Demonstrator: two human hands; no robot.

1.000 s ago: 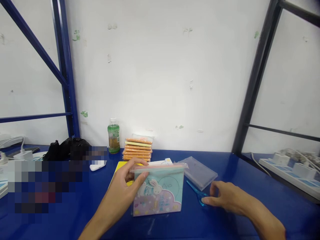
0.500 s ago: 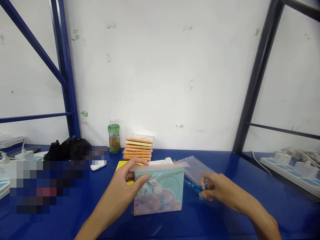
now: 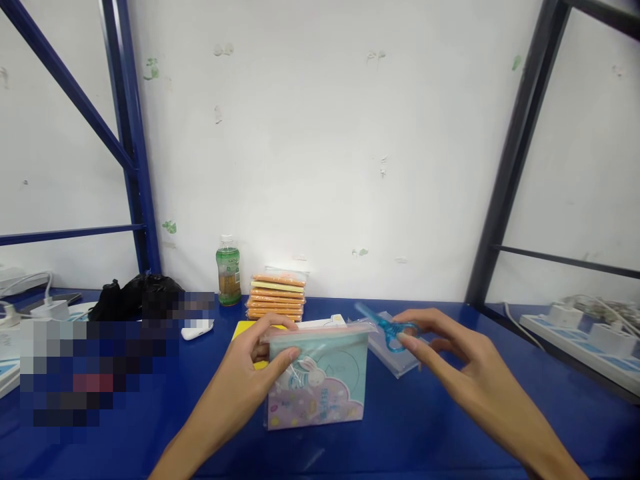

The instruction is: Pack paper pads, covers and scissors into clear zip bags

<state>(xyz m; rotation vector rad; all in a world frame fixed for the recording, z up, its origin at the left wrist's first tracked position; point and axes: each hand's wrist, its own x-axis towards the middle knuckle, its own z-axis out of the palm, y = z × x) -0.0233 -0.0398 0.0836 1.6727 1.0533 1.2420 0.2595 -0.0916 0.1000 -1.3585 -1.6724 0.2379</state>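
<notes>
A pastel packet [image 3: 320,383] with a rabbit picture, in clear plastic wrap, stands upright at the front middle. My left hand [image 3: 257,357] grips its upper left corner, thumb on the front face. Blue see-through scissors [image 3: 393,330] are in my right hand [image 3: 435,343], held by the handles between thumb and fingers. Their blades point up and left, just past the packet's top right corner. Beneath the scissors lies a clear plastic case [image 3: 395,357]. A yellow item [image 3: 243,329] and a white item [image 3: 323,323] are partly hidden behind the packet.
Behind stand a green-labelled bottle [image 3: 229,273] and a stack of orange packets [image 3: 277,297]. A white case [image 3: 197,330] and a black bag [image 3: 135,297] are at the left. Power strips [image 3: 575,340] with plugs lie at the right of the blue table [image 3: 450,427].
My right hand has lifted the scissors off the table and brought them up beside the packet's top right corner. My left hand and the packet have barely moved.
</notes>
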